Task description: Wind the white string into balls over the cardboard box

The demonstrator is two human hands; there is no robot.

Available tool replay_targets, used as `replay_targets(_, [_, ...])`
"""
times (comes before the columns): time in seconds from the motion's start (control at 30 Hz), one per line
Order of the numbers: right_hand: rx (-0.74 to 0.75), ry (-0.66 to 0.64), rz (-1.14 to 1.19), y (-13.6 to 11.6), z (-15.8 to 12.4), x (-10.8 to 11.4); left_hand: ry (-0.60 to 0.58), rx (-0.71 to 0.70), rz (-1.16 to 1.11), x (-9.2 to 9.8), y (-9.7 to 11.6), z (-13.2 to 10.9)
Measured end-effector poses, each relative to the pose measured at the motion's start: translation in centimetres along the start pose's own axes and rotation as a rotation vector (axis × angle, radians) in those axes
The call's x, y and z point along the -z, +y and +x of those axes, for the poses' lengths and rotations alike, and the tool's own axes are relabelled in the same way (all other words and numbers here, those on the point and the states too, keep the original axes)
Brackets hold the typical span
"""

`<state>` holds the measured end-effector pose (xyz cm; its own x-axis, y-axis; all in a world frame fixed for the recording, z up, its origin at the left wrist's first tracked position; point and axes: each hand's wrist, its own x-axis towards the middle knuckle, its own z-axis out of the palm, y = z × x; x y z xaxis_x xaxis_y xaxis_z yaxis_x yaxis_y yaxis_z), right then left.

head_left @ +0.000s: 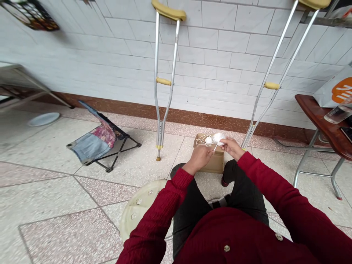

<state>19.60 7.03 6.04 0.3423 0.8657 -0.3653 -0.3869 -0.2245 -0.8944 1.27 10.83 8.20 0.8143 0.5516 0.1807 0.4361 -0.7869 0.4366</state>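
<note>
My left hand [202,157] is closed, its fingers pinching a thin white stick-like piece [216,146], possibly a hook or taut yarn. My right hand [230,146] is closed on a ball of white yarn [218,138], just right of the left hand and a little farther from me. Below and behind the hands an open cardboard box [213,165] lies on the floor between my feet. A smaller white ball [208,140] and loose white strands [201,140] show in its far part. My fingers hide part of the yarn.
Two crutches [159,134] [255,106] lean on the tiled wall. A folding chair [93,146] stands left, a pale round stool [132,209] beside my left leg. A red-brown table [313,113] at right holds a bag [330,88] and a clear cup [337,114].
</note>
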Motion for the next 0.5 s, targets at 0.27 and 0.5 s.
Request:
replay_targets(0.27, [0.026,-0.339,0.006,-3.6,-5.7,-0.7,-0.052,0.119,-0.450,-6.3,-2.8,-2.5])
replay_targets(0.5, [-0.227,-0.401,-0.306,3.7,-8.2,0.7,0.009,-0.094,-0.029,-1.9,-3.2,1.7])
